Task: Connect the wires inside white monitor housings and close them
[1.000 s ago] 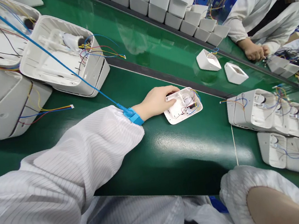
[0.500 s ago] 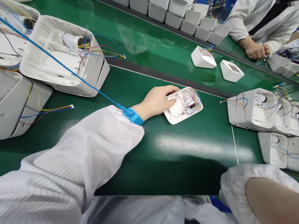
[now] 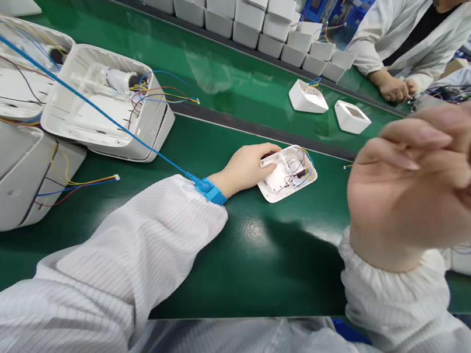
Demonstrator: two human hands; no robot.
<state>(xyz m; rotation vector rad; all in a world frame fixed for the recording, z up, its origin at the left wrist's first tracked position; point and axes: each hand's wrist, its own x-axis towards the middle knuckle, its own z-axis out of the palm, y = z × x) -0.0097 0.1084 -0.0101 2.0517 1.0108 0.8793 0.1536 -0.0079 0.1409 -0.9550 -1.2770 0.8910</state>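
My left hand (image 3: 249, 167) grips the near-left edge of a small white plastic housing (image 3: 273, 188), thumb inside and fingers round the outer side. The housing lies open side up on the green bench, with red, blue, yellow and black wires inside. A blue wrist strap (image 3: 211, 191) with a blue cord circles my left wrist. Close to the camera, my right hand (image 3: 415, 197) is raised on the right with its fingers curled in. Whatever it holds, if anything, cannot be made out. It covers most of the white housings behind it.
Stacked larger white housings (image 3: 116, 123) with loose wires stand at left. Across a dark rail, two small white housings (image 3: 307, 98) sit on the green belt (image 3: 209, 56). A row of white housings (image 3: 219, 22) lines the far side. A co-worker's hands (image 3: 394, 88) rest at upper right.
My right hand has come up into view at the right, where only a blurred forearm and sleeve showed. My left hand keeps its hold on the housing. The view has shifted slightly.
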